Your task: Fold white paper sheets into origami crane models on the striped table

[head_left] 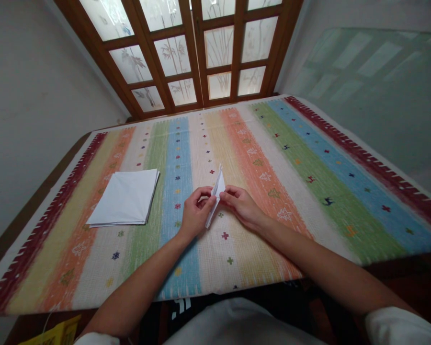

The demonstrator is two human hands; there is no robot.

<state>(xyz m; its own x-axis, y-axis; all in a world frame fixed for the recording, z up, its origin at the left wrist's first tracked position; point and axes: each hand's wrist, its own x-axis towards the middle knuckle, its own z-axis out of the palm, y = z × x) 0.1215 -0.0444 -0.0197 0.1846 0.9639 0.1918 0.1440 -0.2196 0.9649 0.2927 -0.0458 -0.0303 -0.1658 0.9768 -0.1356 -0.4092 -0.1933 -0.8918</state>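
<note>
A folded piece of white paper (220, 184) stands tilted on edge between my two hands, a little above the table's middle. My left hand (198, 211) pinches it from the left, thumb and fingers closed on its lower part. From the right, my right hand (242, 205) grips its near face between thumb and forefinger. The paper looks narrow from here, with its layers slightly apart at the top. Left of my hands lies a stack of white paper sheets (125, 197), its edges not quite lined up.
A striped, patterned cloth (287, 206) covers the table. Beyond the far edge stand wooden doors (201, 52) with glass panes. A pale glass panel (377, 96) leans along the right wall. Something yellow (53, 333) shows below the table at the lower left.
</note>
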